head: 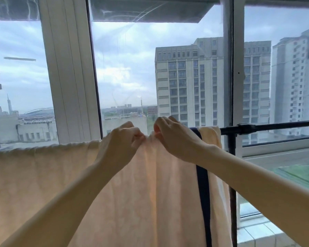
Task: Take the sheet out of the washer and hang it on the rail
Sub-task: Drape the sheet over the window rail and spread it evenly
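The pale peach sheet (48,177) hangs draped over the black rail (268,127) before a tall window (125,72), its top edge running leftward out of view. The left hand (120,145) and right hand (175,138) meet at that top edge, each grip pinching a fold of the sheet. A dark blue strip (202,182) hangs just right of the hands

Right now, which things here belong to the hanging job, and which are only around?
Job: sheet, draped over the rail; left hand and right hand, both pinching its top edge.
Around: dark blue strap, window frame, buildings outside.
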Tool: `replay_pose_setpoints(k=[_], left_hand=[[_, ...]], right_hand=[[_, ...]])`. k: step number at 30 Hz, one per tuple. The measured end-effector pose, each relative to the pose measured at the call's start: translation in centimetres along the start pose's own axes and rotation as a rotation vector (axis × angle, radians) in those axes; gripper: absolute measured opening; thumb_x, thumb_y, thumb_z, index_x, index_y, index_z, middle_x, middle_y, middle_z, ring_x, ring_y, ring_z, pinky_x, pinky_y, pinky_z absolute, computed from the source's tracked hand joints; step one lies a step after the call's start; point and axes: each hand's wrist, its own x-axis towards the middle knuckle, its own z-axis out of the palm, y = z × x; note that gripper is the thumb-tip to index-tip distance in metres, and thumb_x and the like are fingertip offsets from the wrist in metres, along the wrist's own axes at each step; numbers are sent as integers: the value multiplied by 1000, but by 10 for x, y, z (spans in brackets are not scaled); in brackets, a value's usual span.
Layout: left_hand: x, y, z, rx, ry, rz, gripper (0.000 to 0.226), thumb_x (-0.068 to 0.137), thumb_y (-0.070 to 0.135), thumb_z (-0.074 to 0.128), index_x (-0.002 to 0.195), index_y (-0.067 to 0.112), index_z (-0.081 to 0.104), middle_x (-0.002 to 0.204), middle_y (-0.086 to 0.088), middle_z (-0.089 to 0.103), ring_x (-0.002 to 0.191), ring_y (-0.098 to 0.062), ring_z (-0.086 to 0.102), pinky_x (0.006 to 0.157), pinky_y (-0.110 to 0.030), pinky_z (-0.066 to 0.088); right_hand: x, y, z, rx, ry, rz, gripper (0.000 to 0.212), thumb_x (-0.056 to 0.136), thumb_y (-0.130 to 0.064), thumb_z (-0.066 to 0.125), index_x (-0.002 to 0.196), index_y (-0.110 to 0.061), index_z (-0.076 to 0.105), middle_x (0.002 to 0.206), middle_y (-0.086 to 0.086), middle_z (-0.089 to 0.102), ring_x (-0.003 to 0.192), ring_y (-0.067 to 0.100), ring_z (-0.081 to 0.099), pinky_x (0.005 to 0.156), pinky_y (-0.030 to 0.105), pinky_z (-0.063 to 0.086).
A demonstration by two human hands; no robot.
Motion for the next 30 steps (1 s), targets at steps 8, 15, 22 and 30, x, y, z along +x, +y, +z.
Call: replay_pose_setpoints(k=[8, 15, 22, 30], left_hand=[[3, -33, -15, 103, -36, -185, 14, 87, 23, 64, 74, 25, 60, 77, 15, 56, 68, -11, 59, 67, -36, 54], [1, -12, -3, 11, -37, -110, 3, 90, 25, 62, 91, 22, 62, 91, 10, 60, 75, -6, 58, 67, -28, 54], [2, 13, 20, 103, -106, 168, 29, 92, 49, 51, 106, 25, 60, 102, 10, 64, 89, -13, 62, 74, -37, 54], [3, -9, 18, 240, 4, 214, 47, 90, 70, 25, 71, 29, 38, 56, 14, 43, 48, -17, 56, 53, -30, 50]], right_hand=[[-27, 48, -23, -70, -146, 218, 24, 100, -40, 39, 106, -21, 53, 101, -6, 59, 85, 9, 57, 74, 32, 52], [-32, 47, -15, -188, -128, 122, 21, 99, -38, 40, 112, -24, 49, 103, -5, 60, 85, 17, 57, 66, 29, 37], [-34, 44, -11, -257, -123, 73, 26, 90, -45, 46, 113, -36, 42, 96, -9, 62, 80, 18, 59, 68, 35, 48], [-46, 69, -20, -373, -78, 116, 52, 91, -70, 22, 86, -23, 43, 71, -10, 52, 58, 12, 51, 68, 33, 48]])
